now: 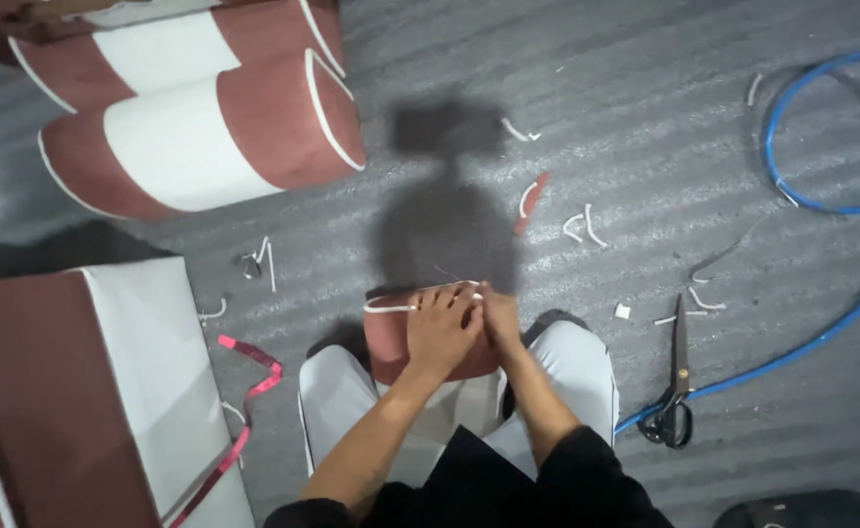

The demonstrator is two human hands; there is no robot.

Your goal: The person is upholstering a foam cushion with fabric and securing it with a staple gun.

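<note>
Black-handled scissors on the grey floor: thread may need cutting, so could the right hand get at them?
Probably yes: the scissors lie beside the right knee, floor between bare, though the right hand now pinches the reddish-brown fabric piece.

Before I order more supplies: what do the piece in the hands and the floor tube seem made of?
Reddish-brown piece under both hands: likely matte woven or suede-like fabric, soft-looking, edged with white piping. Blue tube: probably smooth plastic or rubber, curving loosely with slight sheen.
</note>
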